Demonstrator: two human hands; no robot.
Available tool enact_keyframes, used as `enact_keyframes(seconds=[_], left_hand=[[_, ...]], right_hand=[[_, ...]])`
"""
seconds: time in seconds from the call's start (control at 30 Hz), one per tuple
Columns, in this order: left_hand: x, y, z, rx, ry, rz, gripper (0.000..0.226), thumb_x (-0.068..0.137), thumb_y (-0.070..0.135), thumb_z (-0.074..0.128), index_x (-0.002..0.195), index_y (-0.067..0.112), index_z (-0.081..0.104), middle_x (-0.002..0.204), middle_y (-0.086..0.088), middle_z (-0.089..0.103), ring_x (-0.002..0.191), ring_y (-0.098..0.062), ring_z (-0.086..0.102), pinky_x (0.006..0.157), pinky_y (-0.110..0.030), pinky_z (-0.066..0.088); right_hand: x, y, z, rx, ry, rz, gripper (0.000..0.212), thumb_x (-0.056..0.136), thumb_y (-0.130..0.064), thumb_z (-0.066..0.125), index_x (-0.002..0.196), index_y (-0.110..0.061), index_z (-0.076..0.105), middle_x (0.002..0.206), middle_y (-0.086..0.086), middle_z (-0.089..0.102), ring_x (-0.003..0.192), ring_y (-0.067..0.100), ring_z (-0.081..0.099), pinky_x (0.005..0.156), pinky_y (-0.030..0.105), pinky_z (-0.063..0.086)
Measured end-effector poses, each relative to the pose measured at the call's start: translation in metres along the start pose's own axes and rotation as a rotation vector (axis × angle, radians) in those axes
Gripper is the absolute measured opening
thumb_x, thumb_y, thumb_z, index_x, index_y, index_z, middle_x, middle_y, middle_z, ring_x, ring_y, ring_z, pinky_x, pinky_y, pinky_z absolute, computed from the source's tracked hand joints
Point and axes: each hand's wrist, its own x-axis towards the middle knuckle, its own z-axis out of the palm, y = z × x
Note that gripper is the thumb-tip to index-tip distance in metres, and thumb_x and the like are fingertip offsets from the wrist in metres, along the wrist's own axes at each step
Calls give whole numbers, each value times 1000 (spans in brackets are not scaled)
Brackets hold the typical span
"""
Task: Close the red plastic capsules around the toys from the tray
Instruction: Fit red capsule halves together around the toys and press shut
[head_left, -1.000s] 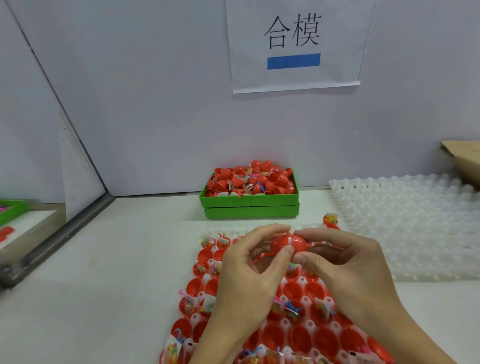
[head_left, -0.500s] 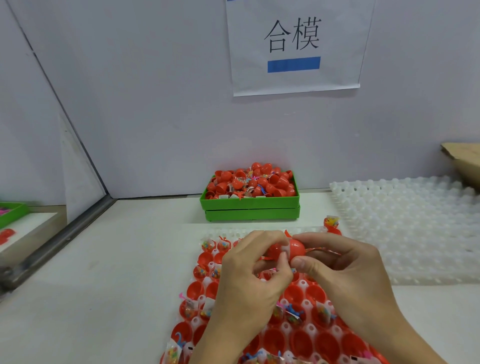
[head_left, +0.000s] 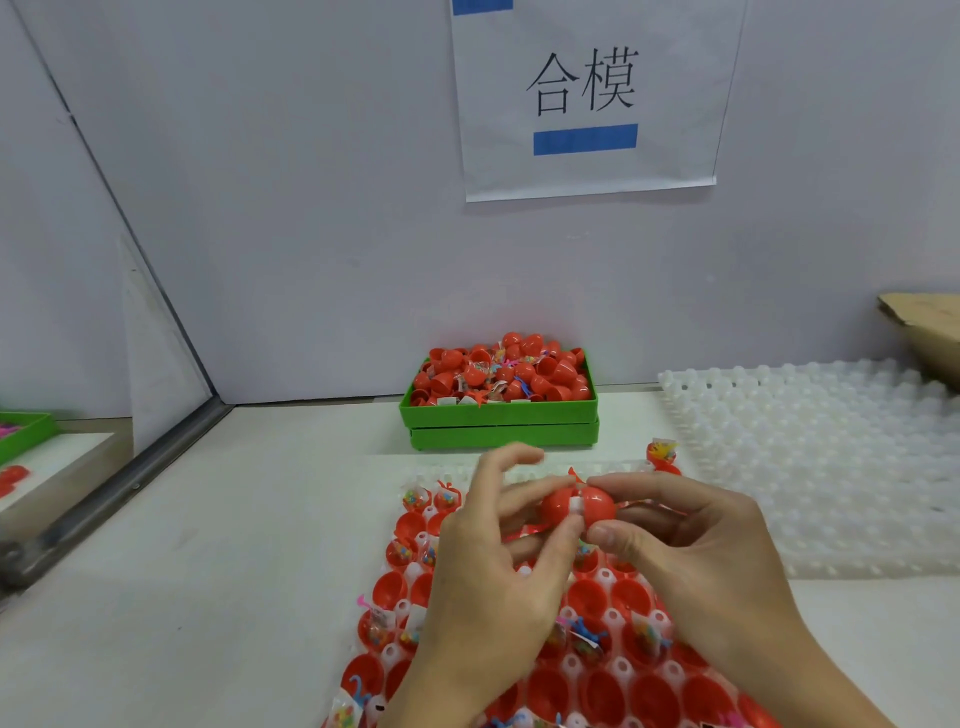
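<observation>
A red plastic capsule (head_left: 577, 506) with a white hinge strip across its middle hangs above the tray, pinched from both sides. My left hand (head_left: 485, 577) holds its left half with thumb and fingertips, the index finger lifted. My right hand (head_left: 701, 551) grips the right half between thumb and forefinger. Below them lies the white tray (head_left: 613, 621) with rows of open red capsule halves, some holding small bagged toys (head_left: 382, 621). My hands hide the tray's middle.
A green box (head_left: 498, 415) heaped with red capsules stands against the back wall. An empty white dimpled tray (head_left: 821, 457) lies at the right, a cardboard piece (head_left: 919, 327) behind it. One filled capsule half (head_left: 662, 454) stands at the tray's far right corner.
The capsule stays between both hands above the tray. My left index finger has lifted off it, and the white strip now faces me.
</observation>
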Motion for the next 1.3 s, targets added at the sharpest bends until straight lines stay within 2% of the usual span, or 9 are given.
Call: enact_keyframes(seconds=[0.1,0.23,0.4,0.53,0.63,0.83,1.0,1.13,1.3], left_hand=[[2,1,-3,-23,-65,-7,36,82,8,71,109,32,71,106,11,73,103,-9,69,79,-22,58],[4,1,-4,-24,-57,-47,48,79,-10,73,100,33,75,97,10,76,89,-7,72,78,-18,56],[7,0,-6,-77,-20,-69,44,76,-11,75,95,29,78,95,5,77,88,-11,73,78,-17,56],[6,-2,-5,-112,-41,-90,41,76,-5,78,104,25,75,96,6,77,91,-11,73,80,-18,56],[6,-2,-3,-112,-14,-72,38,75,-2,78,100,27,75,93,4,77,88,-12,74,78,-18,56],[7,-4,2,16,41,-60,56,73,-18,70,90,35,76,88,11,76,83,-6,72,74,-16,55],[5,-6,2,112,42,3,46,71,-20,69,98,16,79,85,7,72,78,-1,69,70,-11,52],[4,-10,4,130,61,-4,50,73,-28,57,101,9,77,83,0,71,67,-2,69,66,-15,55],[4,-7,2,305,90,88,38,71,-8,66,101,13,78,84,5,71,76,-4,68,70,-17,56]], right_hand=[[1,0,-2,1,7,-18,33,57,-19,80,88,-32,78,76,4,77,71,16,75,64,18,56],[0,0,-2,-15,-29,-26,34,59,-19,79,91,-33,78,74,5,76,70,17,75,65,18,56],[-1,-3,-4,-53,-60,-67,35,68,-2,80,88,-31,81,80,4,77,72,18,74,69,21,59],[3,4,-3,-86,2,-76,50,72,18,73,79,-32,79,67,2,75,57,9,70,59,14,53],[4,6,-3,-116,13,-100,52,73,20,71,81,-32,77,66,-1,75,56,6,69,58,12,52],[6,13,-5,-213,-28,-155,54,71,26,67,85,-25,78,70,-9,75,60,-1,67,61,10,51],[5,15,-5,-277,-9,-169,58,72,24,67,86,-31,78,69,-15,74,62,-3,68,62,9,51],[2,18,-3,-335,13,-171,62,73,21,68,87,-39,76,73,-15,76,68,4,73,71,22,59],[2,19,0,-322,-37,-147,48,82,9,69,99,-36,76,84,-11,77,80,9,75,79,37,61]])
